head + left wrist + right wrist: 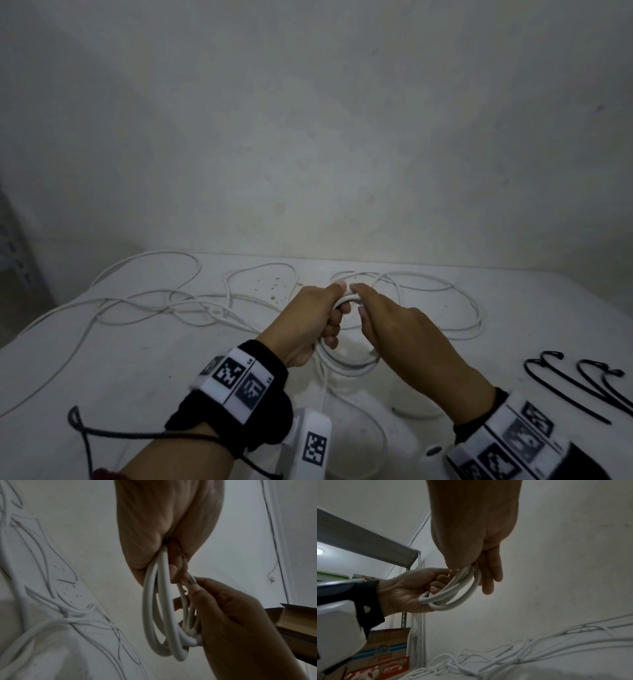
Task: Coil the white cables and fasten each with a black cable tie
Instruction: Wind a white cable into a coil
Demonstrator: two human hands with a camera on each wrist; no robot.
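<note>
— Coil (346, 363) of white cable: where does it sit?
— Low centre of the head view, held above the table (137, 370). The left hand (308, 322) has its fingers curled round the loops; the right hand (404, 335) pinches the top strand with thumb and forefinger, other fingers loose.
— And the rest?
— Loose white cables (164, 301) sprawl across the frame's left and centre; black cable ties (579, 383) lie at lower right.

A white table (144, 363) carries loose white cables (164, 301) and black cable ties (579, 383).
</note>
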